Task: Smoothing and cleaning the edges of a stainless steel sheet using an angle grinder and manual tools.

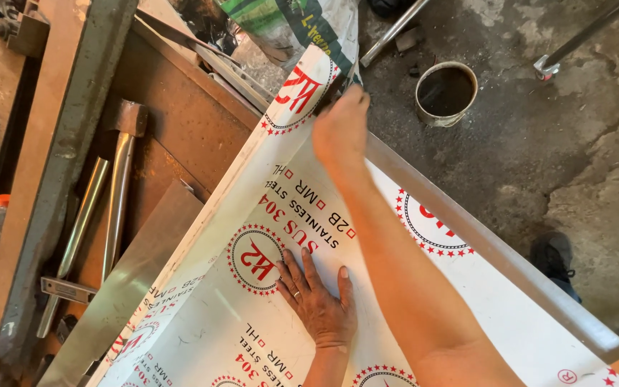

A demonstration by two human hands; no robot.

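The left hand (318, 301) lies flat, fingers spread, on the white-filmed steel sheet (238, 315) (bent up along both sides). The right hand (341, 132) grips the sheet's far end on the rusty workbench (180, 122).

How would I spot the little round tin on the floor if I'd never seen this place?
Start at the big white film-covered steel sheet with red round marks, where the right hand grips its far corner. Just beyond that hand, on the grey concrete floor, stands the tin can. It is the only round, open-topped thing there, dark inside with a pale rim.
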